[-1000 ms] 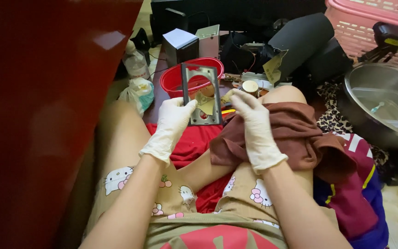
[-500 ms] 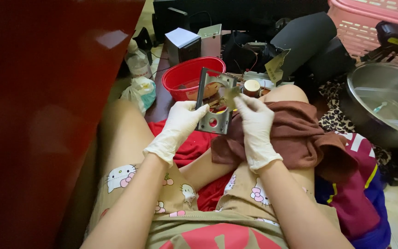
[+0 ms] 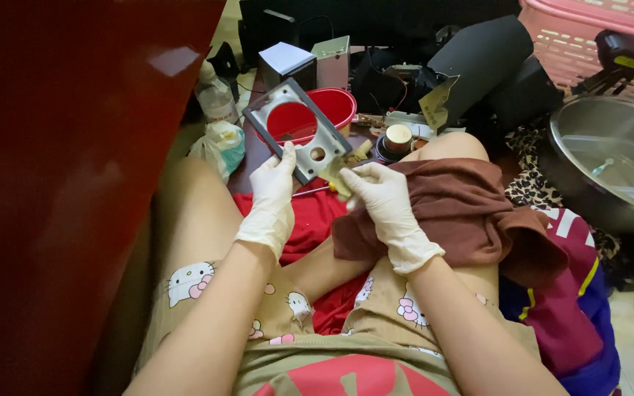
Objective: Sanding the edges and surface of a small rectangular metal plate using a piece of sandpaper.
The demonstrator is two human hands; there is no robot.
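Observation:
Both hands wear white gloves. My left hand point(image 3: 273, 196) grips the lower corner of a grey metal plate point(image 3: 323, 141) with a large rectangular cut-out and a small round hole, tilted up to the left above my lap. My right hand point(image 3: 381, 196) pinches a small yellowish scrap point(image 3: 337, 176) against the plate's lower right edge. A brown cloth point(image 3: 471, 205) lies over my right knee, just beside that hand. Through the cut-out a red bowl point(image 3: 332, 107) shows behind the plate.
A dark red panel point(image 3: 60, 161) fills the left side. A steel pot point(image 3: 610, 165) and pink basket point(image 3: 588, 37) are at the right. Grey boxes point(image 3: 310, 62), a plastic bottle point(image 3: 214, 95), a small round tin point(image 3: 398, 137) and black equipment point(image 3: 478, 66) crowd the floor ahead.
The plate has swung from upright to tilted toward the left, with my left hand shifting to its lower corner. My right hand stays at its lower right edge.

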